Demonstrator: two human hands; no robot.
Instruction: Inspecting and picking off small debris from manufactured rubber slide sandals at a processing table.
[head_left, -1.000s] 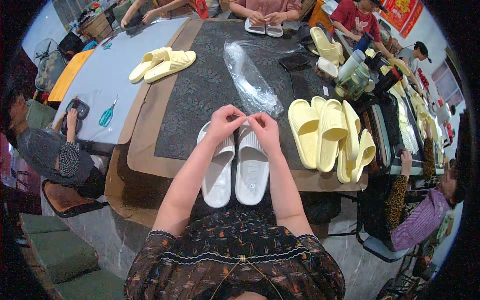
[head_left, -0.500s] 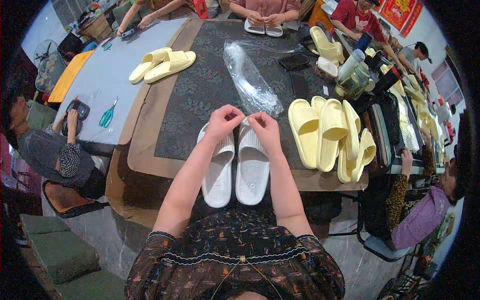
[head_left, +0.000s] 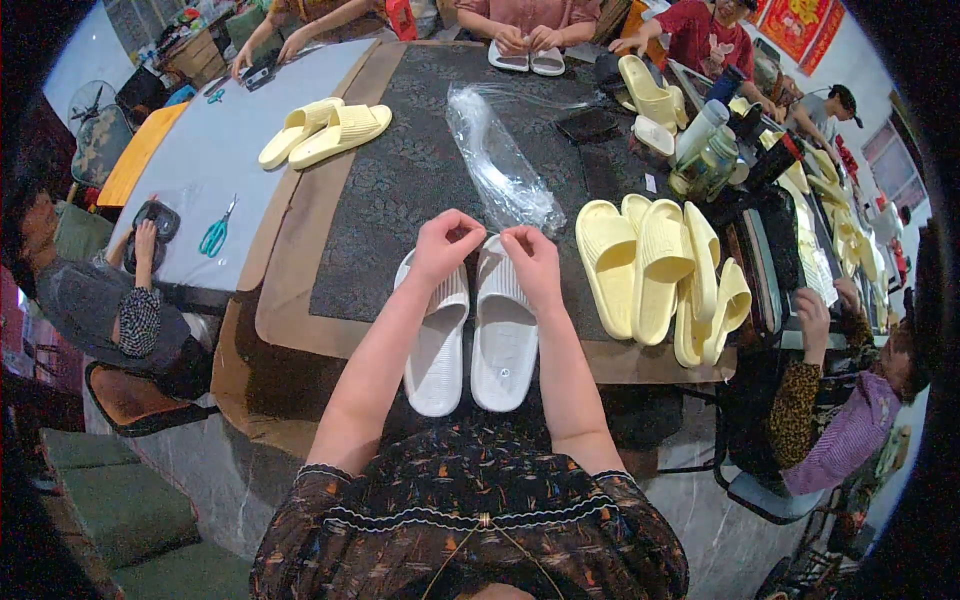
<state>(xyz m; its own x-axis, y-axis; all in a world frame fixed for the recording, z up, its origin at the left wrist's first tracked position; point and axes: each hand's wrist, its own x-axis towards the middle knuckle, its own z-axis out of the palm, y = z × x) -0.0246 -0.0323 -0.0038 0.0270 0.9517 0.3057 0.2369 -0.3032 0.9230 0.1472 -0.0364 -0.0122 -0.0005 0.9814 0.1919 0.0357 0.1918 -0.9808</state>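
A pair of light grey slide slippers lies side by side at the table's near edge, heels toward me. My left hand [head_left: 447,247] is over the strap of the left slipper [head_left: 434,365], thumb and forefinger pinched. Over the toe of the right slipper [head_left: 505,345], my right hand [head_left: 532,262] makes a similar pinch, the fingertips of both hands close together. Whatever is between the fingertips is too small to make out. Just beyond my hands lies a bundle of clear plastic strips or bags [head_left: 505,170].
Several yellow slippers [head_left: 662,275] stand to the right, with another yellow pair [head_left: 340,130] at far left. Teal scissors [head_left: 216,235] lie on the white table [head_left: 280,140]. Bottles and a glass jar [head_left: 708,165] stand at back right. Co-workers sit around the tables.
My hands keep nearly the same pinch, the right one shifted very slightly. At the right, a co-worker's hands have moved, and the person in red at the back has shifted an arm.
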